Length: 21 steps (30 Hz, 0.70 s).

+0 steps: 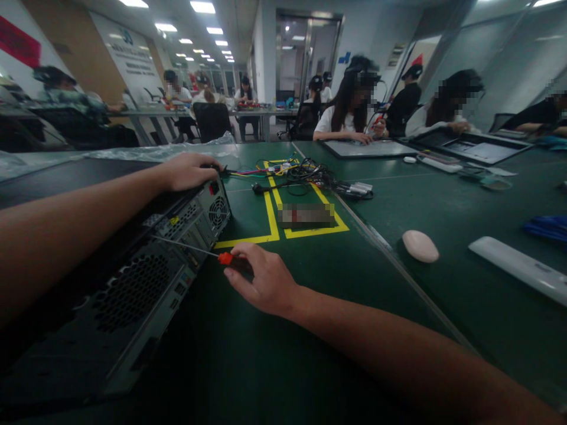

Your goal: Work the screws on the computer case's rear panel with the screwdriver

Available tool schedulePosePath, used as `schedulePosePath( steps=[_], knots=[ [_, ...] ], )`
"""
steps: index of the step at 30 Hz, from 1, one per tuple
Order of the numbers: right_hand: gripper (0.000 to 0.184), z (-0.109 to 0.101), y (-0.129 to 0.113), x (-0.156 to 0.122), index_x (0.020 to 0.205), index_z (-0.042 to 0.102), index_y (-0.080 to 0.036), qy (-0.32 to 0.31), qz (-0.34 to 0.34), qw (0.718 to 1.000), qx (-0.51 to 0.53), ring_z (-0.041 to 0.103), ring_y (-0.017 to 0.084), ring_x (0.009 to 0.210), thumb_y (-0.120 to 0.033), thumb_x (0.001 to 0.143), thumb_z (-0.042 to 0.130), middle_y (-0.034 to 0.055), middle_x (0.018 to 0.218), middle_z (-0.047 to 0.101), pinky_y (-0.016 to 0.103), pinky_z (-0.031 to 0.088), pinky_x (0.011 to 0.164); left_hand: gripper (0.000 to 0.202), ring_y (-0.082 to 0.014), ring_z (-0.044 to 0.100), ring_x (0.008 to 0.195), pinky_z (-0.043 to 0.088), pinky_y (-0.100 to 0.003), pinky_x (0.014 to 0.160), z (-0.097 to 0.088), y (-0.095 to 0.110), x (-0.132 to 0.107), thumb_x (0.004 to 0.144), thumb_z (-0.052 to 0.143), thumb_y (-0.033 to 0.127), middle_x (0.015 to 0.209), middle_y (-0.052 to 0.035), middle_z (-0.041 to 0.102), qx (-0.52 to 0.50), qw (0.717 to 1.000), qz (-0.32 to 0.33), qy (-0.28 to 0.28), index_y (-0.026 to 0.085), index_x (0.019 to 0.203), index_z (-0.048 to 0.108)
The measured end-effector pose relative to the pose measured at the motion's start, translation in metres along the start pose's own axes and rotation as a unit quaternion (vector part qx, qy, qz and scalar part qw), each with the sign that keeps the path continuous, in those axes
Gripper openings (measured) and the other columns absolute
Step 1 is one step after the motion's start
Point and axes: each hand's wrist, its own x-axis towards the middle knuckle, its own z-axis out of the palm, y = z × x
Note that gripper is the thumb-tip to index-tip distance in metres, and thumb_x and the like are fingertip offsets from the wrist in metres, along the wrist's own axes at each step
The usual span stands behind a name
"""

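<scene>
A black and grey computer case [181, 283] lies at the left, its rear panel with vent grilles and ports facing right. My left hand [192, 170] rests on the top of the case near its far corner, fingers stretched along the edge. My right hand [266, 280] is closed round the handle of a screwdriver [225, 258], which has an orange collar and a long thin shaft. The shaft points left to the rear panel, its tip at the slot area below a small yellow label; whether it sits on a screw I cannot tell.
On the green table [354, 330], yellow tape [272, 215] frames a blurred-out box [305, 216] beside tangled cables [310, 171]. Farther right lie a pale oval object [420, 246] and a long white bar [518, 265]. Across the table, people work at flat panels [372, 147].
</scene>
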Motion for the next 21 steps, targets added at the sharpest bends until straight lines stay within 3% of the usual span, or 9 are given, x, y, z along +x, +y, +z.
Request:
schedulePosePath(
  steps=[4, 16, 21],
  knots=[
    [0.022, -0.0004, 0.0011, -0.0001, 0.123, 0.057, -0.021, -0.007, 0.000, 1.000, -0.004, 0.074, 0.020, 0.093, -0.034, 0.106, 0.057, 0.0081, 0.114, 0.074, 0.035, 0.062, 0.085, 0.069, -0.0340, 0.064, 0.116, 0.045, -0.045, 0.109, 0.0006, 0.0000, -0.0006, 0.085, 0.044, 0.054, 0.134, -0.0138, 0.071, -0.008, 1.000, -0.003, 0.006, 0.015, 0.134, 0.071],
    [0.022, -0.0007, -0.0006, 0.0004, 0.125, 0.057, -0.023, -0.014, 0.008, 1.000, -0.010, 0.073, 0.020, 0.095, -0.035, 0.106, 0.059, 0.0074, 0.117, 0.074, 0.035, 0.061, 0.086, 0.066, -0.0330, 0.064, 0.117, 0.045, -0.045, 0.109, -0.0043, 0.0055, -0.0024, 0.087, 0.043, 0.054, 0.133, -0.0110, 0.071, -0.009, 1.000, -0.016, -0.017, 0.019, 0.136, 0.070],
    [0.024, -0.0004, 0.0003, 0.0001, 0.125, 0.057, -0.022, -0.009, 0.004, 1.000, -0.013, 0.073, 0.021, 0.095, -0.037, 0.107, 0.057, 0.0080, 0.116, 0.074, 0.036, 0.061, 0.086, 0.068, -0.0349, 0.065, 0.116, 0.045, -0.048, 0.109, -0.0036, 0.0069, -0.0031, 0.087, 0.042, 0.053, 0.134, -0.0137, 0.071, -0.011, 1.000, -0.016, -0.010, 0.016, 0.136, 0.070]
  ],
)
